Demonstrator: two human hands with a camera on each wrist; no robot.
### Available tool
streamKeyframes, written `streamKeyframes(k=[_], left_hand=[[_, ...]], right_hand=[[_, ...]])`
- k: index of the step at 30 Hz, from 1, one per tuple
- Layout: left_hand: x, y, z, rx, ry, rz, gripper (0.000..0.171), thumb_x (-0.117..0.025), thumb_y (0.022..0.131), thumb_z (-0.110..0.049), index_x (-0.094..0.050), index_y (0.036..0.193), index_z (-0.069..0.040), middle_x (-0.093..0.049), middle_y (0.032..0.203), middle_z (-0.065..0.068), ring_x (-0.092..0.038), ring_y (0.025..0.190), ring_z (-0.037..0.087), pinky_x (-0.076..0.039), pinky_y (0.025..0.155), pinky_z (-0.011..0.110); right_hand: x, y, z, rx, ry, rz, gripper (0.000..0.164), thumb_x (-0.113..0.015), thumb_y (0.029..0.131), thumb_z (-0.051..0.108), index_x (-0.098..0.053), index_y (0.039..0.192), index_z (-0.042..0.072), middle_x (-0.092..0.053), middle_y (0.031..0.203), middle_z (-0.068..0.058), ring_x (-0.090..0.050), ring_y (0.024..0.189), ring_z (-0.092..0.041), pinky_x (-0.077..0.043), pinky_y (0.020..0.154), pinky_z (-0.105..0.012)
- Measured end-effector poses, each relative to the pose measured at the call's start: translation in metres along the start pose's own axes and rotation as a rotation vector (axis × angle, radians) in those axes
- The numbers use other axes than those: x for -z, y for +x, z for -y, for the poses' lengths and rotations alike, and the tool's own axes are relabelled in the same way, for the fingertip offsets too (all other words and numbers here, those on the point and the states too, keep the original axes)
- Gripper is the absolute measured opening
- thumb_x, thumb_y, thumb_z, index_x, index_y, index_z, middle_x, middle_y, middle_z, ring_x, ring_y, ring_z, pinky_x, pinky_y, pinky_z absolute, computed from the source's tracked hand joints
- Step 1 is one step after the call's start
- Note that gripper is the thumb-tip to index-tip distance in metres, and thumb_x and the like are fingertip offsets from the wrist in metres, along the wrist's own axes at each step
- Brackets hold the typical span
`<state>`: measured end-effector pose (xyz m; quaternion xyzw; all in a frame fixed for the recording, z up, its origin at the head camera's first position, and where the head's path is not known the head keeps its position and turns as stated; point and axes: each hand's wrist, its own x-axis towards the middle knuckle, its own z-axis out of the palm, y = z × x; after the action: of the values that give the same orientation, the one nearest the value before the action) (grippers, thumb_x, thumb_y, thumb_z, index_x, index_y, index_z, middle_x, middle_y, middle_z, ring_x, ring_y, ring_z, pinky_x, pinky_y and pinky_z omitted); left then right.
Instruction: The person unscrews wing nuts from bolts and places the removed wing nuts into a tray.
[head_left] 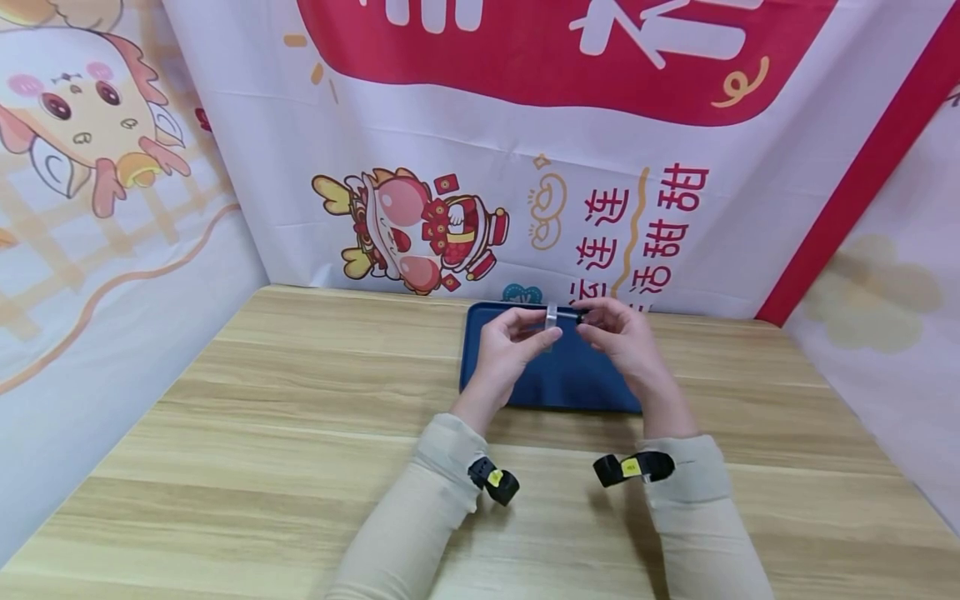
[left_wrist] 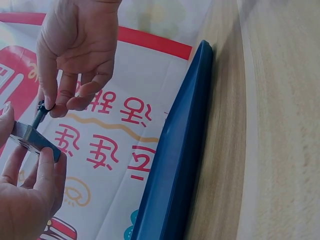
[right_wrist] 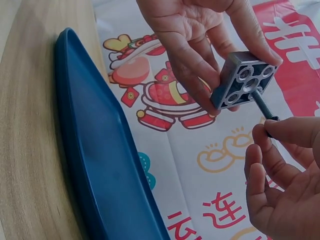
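Note:
My left hand (head_left: 510, 343) grips a small square metal block (right_wrist: 244, 81) by its edges, above the blue tray. Round holes show at the block's corners and centre in the right wrist view. With thumb and fingertips my right hand (head_left: 621, 340) pinches the dark head of a threaded screw (right_wrist: 262, 105). The screw's shank meets the block at one corner hole; how deep it sits I cannot tell. In the left wrist view the same screw (left_wrist: 38, 117) stands out from the block's face, tilted, between the two hands.
A blue rectangular tray (head_left: 570, 383) lies on the wood-grain table (head_left: 315, 400), near its back edge. Behind it hangs a printed white and red cloth (head_left: 450, 125), with more printed cloth at both sides. Black straps with yellow labels circle both wrists.

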<state>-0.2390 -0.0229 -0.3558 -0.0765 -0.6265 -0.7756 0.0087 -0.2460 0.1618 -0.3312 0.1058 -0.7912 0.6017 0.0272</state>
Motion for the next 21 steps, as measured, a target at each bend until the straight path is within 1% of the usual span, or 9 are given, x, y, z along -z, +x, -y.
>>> streamKeyframes(k=[3,6,10,13,17,21], left_hand=[[0.000,0.000,0.000,0.001,0.005,-0.001,0.033,-0.077,0.087,-0.014,-0.069,0.118,-0.009,-0.072,0.118,0.009,-0.065,0.101,0.016,-0.059,0.091,0.030],[-0.001,-0.001,-0.001,0.001,0.006,-0.005,0.033,-0.078,0.086,-0.014,-0.069,0.118,-0.010,-0.072,0.118,0.009,-0.065,0.101,0.016,-0.059,0.091,0.030],[-0.001,-0.001,-0.001,0.003,0.010,-0.008,0.033,-0.078,0.086,-0.014,-0.069,0.117,-0.010,-0.072,0.118,0.008,-0.065,0.101,0.015,-0.059,0.091,0.030],[-0.001,-0.002,-0.001,0.001,0.012,-0.006,0.032,-0.078,0.086,-0.014,-0.069,0.117,-0.009,-0.072,0.118,0.008,-0.065,0.101,0.015,-0.059,0.091,0.030],[-0.001,-0.002,-0.001,-0.005,0.007,-0.001,0.033,-0.078,0.086,-0.013,-0.068,0.118,-0.008,-0.071,0.119,0.010,-0.065,0.100,0.015,-0.059,0.090,0.030],[-0.001,-0.002,-0.001,-0.008,0.001,0.003,0.034,-0.077,0.086,-0.012,-0.068,0.118,-0.007,-0.071,0.119,0.012,-0.065,0.098,0.014,-0.059,0.089,0.030]], right_hand=[[0.001,-0.001,0.000,-0.006,0.007,0.002,0.034,-0.061,0.099,0.012,-0.058,0.132,0.004,-0.056,0.093,0.007,-0.058,0.091,-0.011,-0.052,0.079,-0.021],[0.004,-0.001,0.001,-0.037,0.059,-0.015,0.032,-0.058,0.101,0.018,-0.058,0.130,0.004,-0.059,0.092,0.010,-0.059,0.089,-0.012,-0.052,0.078,-0.021],[0.006,-0.002,0.005,-0.122,0.205,-0.064,0.024,-0.056,0.102,0.027,-0.065,0.116,0.010,-0.061,0.082,0.011,-0.056,0.079,-0.010,-0.050,0.073,-0.021],[0.007,-0.003,0.008,-0.187,0.317,-0.077,0.022,-0.057,0.102,0.033,-0.069,0.104,0.015,-0.060,0.075,0.008,-0.054,0.073,-0.008,-0.048,0.069,-0.019],[0.007,-0.003,0.010,-0.233,0.400,-0.054,0.022,-0.057,0.101,0.035,-0.070,0.096,0.018,-0.062,0.070,0.006,-0.052,0.067,-0.008,-0.045,0.064,-0.018],[0.007,-0.004,0.011,-0.256,0.420,-0.010,0.024,-0.054,0.102,0.036,-0.065,0.095,0.015,-0.064,0.065,0.005,-0.052,0.063,-0.008,-0.044,0.060,-0.018]])
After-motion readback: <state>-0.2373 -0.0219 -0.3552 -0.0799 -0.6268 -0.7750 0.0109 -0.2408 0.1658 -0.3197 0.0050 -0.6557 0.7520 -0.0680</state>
